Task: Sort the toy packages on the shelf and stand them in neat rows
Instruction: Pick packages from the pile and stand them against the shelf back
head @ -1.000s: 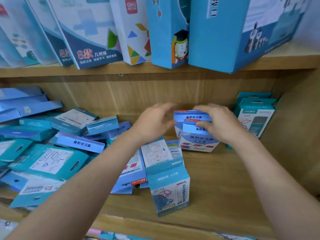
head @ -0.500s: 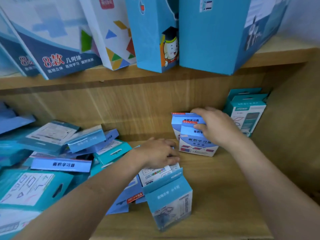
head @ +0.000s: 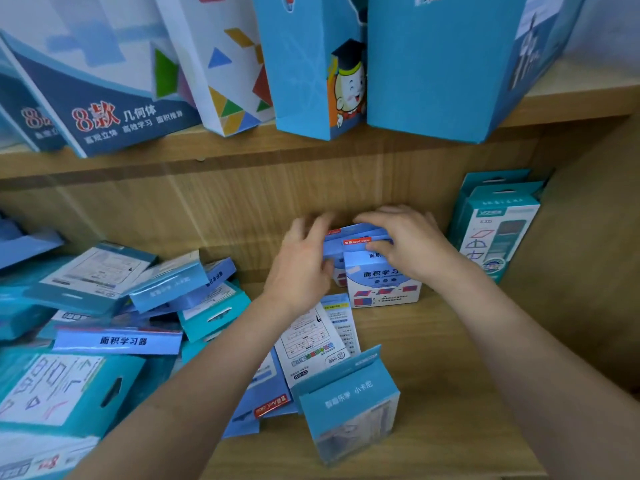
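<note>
wooden shelf: blue-white boxes gripped by left hand and right hand, being lined up. next: box taken from pile.

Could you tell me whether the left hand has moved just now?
Yes: the left hand lifted off the flat white package, going back to the standing blue boxes.

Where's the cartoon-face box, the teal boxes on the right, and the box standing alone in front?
cartoon-face box (head: 348, 86): head view, on the cartoon face.
teal boxes (head: 495, 237): head view, front box's white panel.
front box (head: 346, 393): head view, its blue upper face.
</note>
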Motion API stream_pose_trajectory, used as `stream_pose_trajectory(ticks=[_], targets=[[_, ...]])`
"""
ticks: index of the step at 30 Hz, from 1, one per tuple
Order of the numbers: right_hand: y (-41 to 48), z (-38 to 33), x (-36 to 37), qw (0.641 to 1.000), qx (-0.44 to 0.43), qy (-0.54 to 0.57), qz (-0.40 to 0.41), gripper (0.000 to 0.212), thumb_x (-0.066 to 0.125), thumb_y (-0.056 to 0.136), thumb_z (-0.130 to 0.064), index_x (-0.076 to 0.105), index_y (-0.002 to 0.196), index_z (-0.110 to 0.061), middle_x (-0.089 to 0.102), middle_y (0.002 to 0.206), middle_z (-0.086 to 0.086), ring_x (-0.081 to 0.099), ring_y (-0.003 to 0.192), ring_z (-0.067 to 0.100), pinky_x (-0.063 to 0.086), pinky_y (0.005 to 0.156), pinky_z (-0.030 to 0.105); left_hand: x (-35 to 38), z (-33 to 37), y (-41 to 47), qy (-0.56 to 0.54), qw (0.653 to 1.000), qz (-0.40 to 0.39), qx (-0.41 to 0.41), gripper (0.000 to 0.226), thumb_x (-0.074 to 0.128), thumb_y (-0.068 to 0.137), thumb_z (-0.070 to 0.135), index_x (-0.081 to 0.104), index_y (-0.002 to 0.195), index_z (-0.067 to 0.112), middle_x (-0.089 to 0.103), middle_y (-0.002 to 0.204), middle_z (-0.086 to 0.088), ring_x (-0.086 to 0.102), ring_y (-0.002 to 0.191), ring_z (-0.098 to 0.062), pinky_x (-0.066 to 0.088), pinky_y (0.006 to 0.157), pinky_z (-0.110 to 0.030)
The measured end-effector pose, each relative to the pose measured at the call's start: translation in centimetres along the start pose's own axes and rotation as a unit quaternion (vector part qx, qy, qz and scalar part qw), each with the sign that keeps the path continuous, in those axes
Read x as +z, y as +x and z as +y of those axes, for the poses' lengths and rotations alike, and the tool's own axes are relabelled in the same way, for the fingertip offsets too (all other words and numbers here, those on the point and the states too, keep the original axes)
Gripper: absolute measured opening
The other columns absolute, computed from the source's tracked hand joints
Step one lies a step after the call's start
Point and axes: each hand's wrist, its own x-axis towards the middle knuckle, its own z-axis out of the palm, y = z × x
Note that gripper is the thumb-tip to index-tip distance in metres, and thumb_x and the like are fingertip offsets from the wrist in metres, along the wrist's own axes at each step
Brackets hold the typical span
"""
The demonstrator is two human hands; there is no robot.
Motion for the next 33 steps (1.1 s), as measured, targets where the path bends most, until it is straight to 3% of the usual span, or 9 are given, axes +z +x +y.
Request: stream_pose_trajectory(ticks=[5, 8, 11, 14, 20, 23, 26, 29, 33], targets=[[-1.0, 0.2, -0.1, 0.998, 0.037, 0.004, 0.06, 0.055, 0.064, 0.086, -0.031, 0.044, 0.137, -0.029, 0.049, 0.128, 0.004, 0.042, 0.121, 0.028, 0.04, 0.094, 0.048, 0.8, 0.1, 2.0, 0.076, 0.997, -0.022, -0.007, 0.052, 0.054, 0.087, 0.012, 0.044, 0.134, 0.033, 0.053, 0.118, -0.007, 0.054, 0.107, -0.03, 0.051, 0.081, -0.042], [-2.3, 0.6, -0.3, 0.998, 0.05, 0.021, 0.037, 0.074, 0.072, 0.079, -0.036, 0.034, 0.142, -0.031, 0.042, 0.134, 0.006, 0.038, 0.123, 0.027, 0.04, 0.1, 0.048, 0.7, 0.1, 2.2, 0.082, 0.997, -0.01, 0.002, 0.048, 0.056, 0.088, 0.014, 0.047, 0.132, 0.031, 0.054, 0.116, -0.008, 0.057, 0.102, -0.03, 0.052, 0.079, -0.041], [-3.5, 0.9, -0.1, 0.998, 0.066, 0.014, 0.013, 0.086, 0.077, 0.074, -0.02, 0.028, 0.144, -0.032, 0.038, 0.132, 0.006, 0.038, 0.122, 0.026, 0.039, 0.102, 0.04, 0.5, -0.3, 2.1, 0.096, 0.995, 0.002, 0.013, 0.047, 0.061, 0.086, 0.019, 0.047, 0.13, 0.025, 0.054, 0.118, -0.008, 0.056, 0.105, -0.029, 0.052, 0.079, -0.04], [-3.9, 1.3, 0.2, 0.996, 0.073, -0.02, 0.046, 0.074, 0.071, 0.077, -0.007, 0.037, 0.14, -0.026, 0.046, 0.122, 0.006, 0.046, 0.113, 0.028, 0.045, 0.093, 0.041, 0.3, -0.2, 2.1, 0.112, 0.993, 0.003, 0.02, 0.048, 0.068, 0.082, 0.026, 0.049, 0.126, 0.022, 0.056, 0.116, -0.007, 0.056, 0.103, -0.028, 0.052, 0.075, -0.038], [-3.6, 1.3, -0.5, 0.993, 0.054, 0.009, 0.108, 0.047, 0.071, 0.078, -0.007, 0.058, 0.122, -0.019, 0.054, 0.11, 0.003, 0.051, 0.102, 0.024, 0.046, 0.084, 0.036, 0.1, -0.5, 2.1, 0.124, 0.992, 0.016, 0.007, 0.048, 0.069, 0.083, 0.024, 0.049, 0.127, 0.021, 0.061, 0.114, -0.009, 0.061, 0.097, -0.03, 0.053, 0.076, -0.04], [-2.8, 1.0, 0.0, 0.994, 0.049, 0.041, 0.084, 0.047, 0.071, 0.078, -0.008, 0.058, 0.122, -0.018, 0.055, 0.112, 0.003, 0.053, 0.103, 0.024, 0.045, 0.083, 0.034, -0.7, -0.2, 1.7, 0.083, 0.996, -0.006, -0.015, 0.057, 0.067, 0.082, 0.015, 0.045, 0.133, 0.025, 0.06, 0.116, -0.009, 0.061, 0.099, -0.029, 0.052, 0.083, -0.038], [-2.4, 0.8, 1.2, 0.995, 0.047, 0.057, 0.066, 0.052, 0.067, 0.082, -0.01, 0.052, 0.13, -0.02, 0.052, 0.122, 0.004, 0.052, 0.11, 0.026, 0.045, 0.089, 0.035, -3.1, 1.1, 0.5, 0.006, 0.998, -0.001, -0.057, 0.039, 0.061, 0.086, 0.016, 0.057, 0.123, 0.026, 0.065, 0.111, 0.003, 0.064, 0.093, -0.018, 0.051, 0.084, -0.032], [-2.9, 0.9, 1.3, 0.995, 0.038, 0.038, 0.082, 0.062, 0.066, 0.082, -0.013, 0.041, 0.139, -0.024, 0.047, 0.129, 0.006, 0.047, 0.116, 0.03, 0.042, 0.095, 0.037, -6.8, 3.3, -2.8, -0.198, 0.974, -0.07, -0.09, 0.021, 0.059, 0.091, 0.032, 0.068, 0.106, 0.021, 0.071, 0.097, 0.01, 0.066, 0.086, -0.006, 0.052, 0.08, -0.026], [-5.4, 0.7, -0.1, 0.983, 0.059, 0.105, 0.139, 0.057, 0.065, 0.084, -0.017, 0.045, 0.136, -0.026, 0.051, 0.129, 0.005, 0.048, 0.119, 0.024, 0.044, 0.097, 0.038, -9.9, 4.6, -8.7, -0.282, 0.936, -0.209, -0.036, 0.045, 0.053, 0.081, 0.063, 0.065, 0.111, 0.031, 0.07, 0.106, 0.012, 0.063, 0.101, -0.004, 0.05, 0.08, -0.017]])
